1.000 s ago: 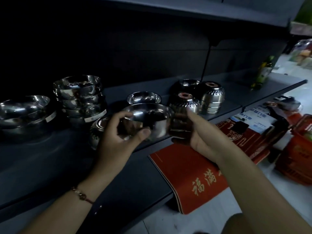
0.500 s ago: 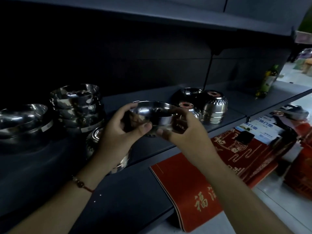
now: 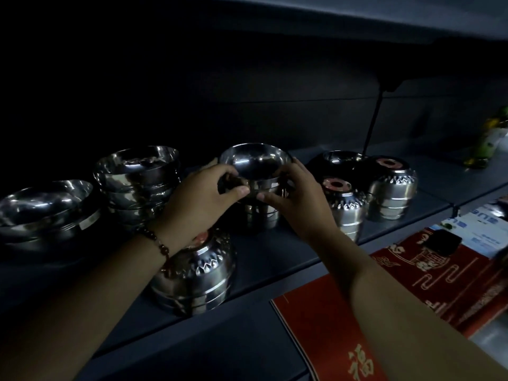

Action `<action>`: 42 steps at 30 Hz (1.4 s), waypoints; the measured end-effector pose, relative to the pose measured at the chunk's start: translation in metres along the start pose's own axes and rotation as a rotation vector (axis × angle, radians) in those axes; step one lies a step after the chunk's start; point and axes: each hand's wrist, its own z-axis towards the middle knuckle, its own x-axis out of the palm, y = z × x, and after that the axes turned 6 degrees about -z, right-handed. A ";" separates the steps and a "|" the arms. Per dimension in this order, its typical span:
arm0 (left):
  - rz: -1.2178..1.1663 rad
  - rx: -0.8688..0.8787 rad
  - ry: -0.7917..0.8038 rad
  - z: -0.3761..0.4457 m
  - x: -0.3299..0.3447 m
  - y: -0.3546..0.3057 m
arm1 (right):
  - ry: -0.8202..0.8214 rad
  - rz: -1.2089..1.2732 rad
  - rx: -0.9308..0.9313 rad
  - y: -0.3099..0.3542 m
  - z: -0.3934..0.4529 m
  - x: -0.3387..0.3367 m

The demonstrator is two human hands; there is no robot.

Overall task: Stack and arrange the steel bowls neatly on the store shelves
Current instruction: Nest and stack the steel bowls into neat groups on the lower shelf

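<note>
Both hands grip one shiny round steel bowl [image 3: 254, 167] upright at the shelf's middle: the left hand [image 3: 200, 199] curls round its nine o'clock side, the right hand [image 3: 295, 199] round its three o'clock side, directly over another steel bowl [image 3: 258, 217] on the dark grey metal shelf [image 3: 275, 259].

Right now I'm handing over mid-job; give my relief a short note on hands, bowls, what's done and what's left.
Left hand and right hand both grip the held bowl, upright, over a small upright stack mid-shelf.
Done: upright stacks at left and far left.
Left: seat this bowl; the upside-down patterned bowls at front and right remain unsorted.
</note>
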 end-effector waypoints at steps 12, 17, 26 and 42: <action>0.335 -0.063 0.269 0.004 0.001 0.010 | 0.426 -0.570 0.085 -0.005 -0.001 0.006; 0.482 0.068 0.218 -0.026 -0.016 -0.012 | 0.509 -0.818 -0.049 0.020 -0.017 -0.009; 0.675 0.197 0.110 -0.146 -0.042 0.018 | 0.626 -0.815 -0.367 0.083 -0.099 -0.002; 0.242 -0.074 0.177 -0.164 -0.048 0.041 | 0.410 -0.335 -0.125 0.088 -0.134 0.046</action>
